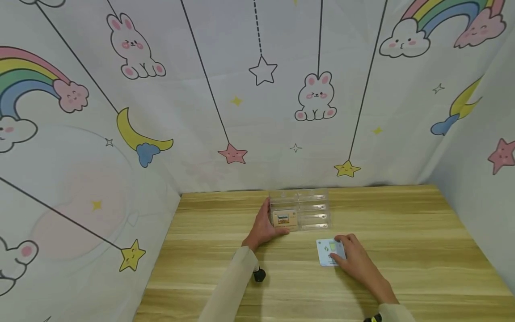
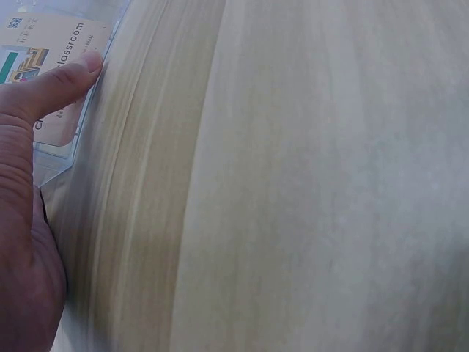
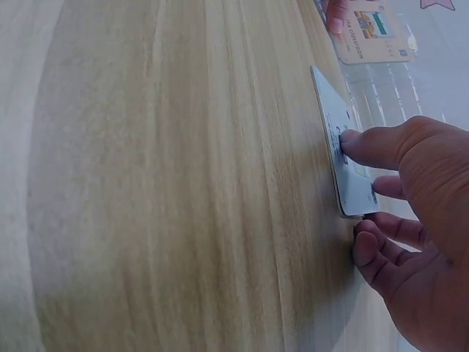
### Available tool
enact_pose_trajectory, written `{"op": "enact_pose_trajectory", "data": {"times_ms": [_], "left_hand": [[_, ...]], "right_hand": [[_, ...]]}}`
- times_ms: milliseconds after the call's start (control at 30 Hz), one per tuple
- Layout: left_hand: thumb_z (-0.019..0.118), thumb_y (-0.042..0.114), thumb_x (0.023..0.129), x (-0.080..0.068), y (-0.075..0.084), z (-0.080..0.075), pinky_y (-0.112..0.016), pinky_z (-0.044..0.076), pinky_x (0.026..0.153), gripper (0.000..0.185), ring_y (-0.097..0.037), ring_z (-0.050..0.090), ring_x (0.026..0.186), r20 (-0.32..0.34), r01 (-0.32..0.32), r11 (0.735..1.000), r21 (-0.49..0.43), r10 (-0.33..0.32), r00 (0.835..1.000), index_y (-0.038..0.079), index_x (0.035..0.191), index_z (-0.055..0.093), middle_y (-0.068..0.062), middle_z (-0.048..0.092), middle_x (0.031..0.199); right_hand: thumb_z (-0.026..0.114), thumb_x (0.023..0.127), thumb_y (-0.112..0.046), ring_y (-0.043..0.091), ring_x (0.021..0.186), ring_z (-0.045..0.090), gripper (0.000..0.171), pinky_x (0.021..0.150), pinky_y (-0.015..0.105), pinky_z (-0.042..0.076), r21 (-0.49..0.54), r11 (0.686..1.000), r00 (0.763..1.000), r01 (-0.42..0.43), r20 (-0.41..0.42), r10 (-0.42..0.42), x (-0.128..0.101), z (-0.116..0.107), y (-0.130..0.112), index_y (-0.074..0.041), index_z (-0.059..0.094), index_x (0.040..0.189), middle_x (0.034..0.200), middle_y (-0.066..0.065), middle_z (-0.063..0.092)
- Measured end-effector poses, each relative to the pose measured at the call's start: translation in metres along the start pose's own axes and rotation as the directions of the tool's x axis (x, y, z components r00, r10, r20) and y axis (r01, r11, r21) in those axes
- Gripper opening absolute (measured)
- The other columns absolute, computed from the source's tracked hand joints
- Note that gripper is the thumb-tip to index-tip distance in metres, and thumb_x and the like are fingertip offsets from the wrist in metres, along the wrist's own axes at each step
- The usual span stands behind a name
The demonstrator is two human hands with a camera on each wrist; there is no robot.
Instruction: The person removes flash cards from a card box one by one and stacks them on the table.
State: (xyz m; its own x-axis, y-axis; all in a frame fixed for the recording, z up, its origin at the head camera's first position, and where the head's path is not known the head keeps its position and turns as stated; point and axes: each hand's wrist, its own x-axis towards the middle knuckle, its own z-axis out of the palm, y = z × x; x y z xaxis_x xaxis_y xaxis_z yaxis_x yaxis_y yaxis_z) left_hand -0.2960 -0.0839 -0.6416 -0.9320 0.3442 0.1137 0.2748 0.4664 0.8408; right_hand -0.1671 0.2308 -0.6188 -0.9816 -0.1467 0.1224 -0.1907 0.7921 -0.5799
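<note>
A clear plastic card holder (image 1: 307,209) stands on the wooden table (image 1: 402,232) near the back wall. A beige printed card (image 1: 284,219) sits in its front left slot. My left hand (image 1: 270,223) grips the holder's left end. The left wrist view shows its thumb (image 2: 69,77) pressing on the front over the beige card (image 2: 55,44). A white card (image 1: 327,252) with small green marks lies on the table in front of the holder. My right hand (image 1: 344,252) pinches its right edge. In the right wrist view one finger (image 3: 366,145) lies on the white card (image 3: 338,158), the others curled at its near edge.
Cloth walls printed with rabbits, stars and rainbows (image 1: 261,89) close in the table at the back and on both sides. Bare wood lies left of the holder (image 1: 209,223) and right of the white card (image 1: 422,250).
</note>
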Motion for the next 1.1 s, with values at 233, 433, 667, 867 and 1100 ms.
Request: {"op": "enact_pose_trajectory", "data": {"times_ms": [233,433,667,867,1100], "left_hand": [[0.096,0.034,0.075,-0.001,0.001,0.000,-0.045,0.035,0.118,0.131,-0.031,0.032,0.151,-0.002,-0.012,1.000,0.008,0.012,1.000,0.009,0.167,0.006,-0.017,0.025,0.167],[0.097,0.033,0.075,-0.001,0.002,0.000,-0.041,0.033,0.119,0.130,-0.027,0.031,0.152,0.003,0.010,1.000,-0.003,-0.010,1.000,0.011,0.167,0.007,-0.015,0.026,0.167],[0.097,0.034,0.074,-0.002,0.003,0.000,-0.041,0.034,0.119,0.129,-0.027,0.032,0.151,0.000,0.006,1.000,-0.003,-0.006,1.000,0.010,0.166,0.009,-0.015,0.027,0.166],[0.097,0.033,0.074,-0.002,0.003,-0.001,-0.041,0.033,0.119,0.130,-0.026,0.032,0.151,-0.001,0.010,1.000,-0.006,-0.010,1.000,0.010,0.166,0.009,-0.014,0.027,0.166],[0.097,0.035,0.073,0.000,0.000,0.000,-0.040,0.032,0.120,0.131,-0.024,0.032,0.151,-0.002,0.013,1.000,0.004,-0.013,1.000,0.012,0.167,0.009,-0.013,0.029,0.166]], "right_hand": [[0.084,0.089,-0.020,0.026,0.092,0.057,0.050,0.079,0.044,0.052,-0.025,0.999,1.000,0.020,0.008,-0.020,-0.002,0.002,0.000,0.007,0.064,0.126,0.113,0.020,0.056],[0.083,0.090,-0.020,0.026,0.092,0.057,0.047,0.079,0.044,0.052,-0.037,0.999,0.999,0.037,0.021,-0.036,-0.003,0.001,-0.002,0.008,0.065,0.123,0.114,0.020,0.055],[0.083,0.090,-0.020,0.028,0.094,0.059,0.046,0.081,0.048,0.052,-0.055,0.997,0.998,0.062,-0.016,-0.063,-0.002,0.000,-0.005,0.006,0.065,0.124,0.114,0.019,0.057],[0.082,0.090,-0.018,0.034,0.101,0.060,0.048,0.086,0.053,0.052,-0.064,0.989,0.987,0.131,-0.086,-0.136,0.005,-0.002,-0.011,0.004,0.063,0.128,0.116,0.020,0.058],[0.079,0.095,-0.023,0.033,0.107,0.060,0.051,0.091,0.055,0.052,-0.070,0.987,0.987,0.146,-0.052,-0.150,0.024,-0.009,-0.014,0.000,0.061,0.136,0.122,0.018,0.058]]}}
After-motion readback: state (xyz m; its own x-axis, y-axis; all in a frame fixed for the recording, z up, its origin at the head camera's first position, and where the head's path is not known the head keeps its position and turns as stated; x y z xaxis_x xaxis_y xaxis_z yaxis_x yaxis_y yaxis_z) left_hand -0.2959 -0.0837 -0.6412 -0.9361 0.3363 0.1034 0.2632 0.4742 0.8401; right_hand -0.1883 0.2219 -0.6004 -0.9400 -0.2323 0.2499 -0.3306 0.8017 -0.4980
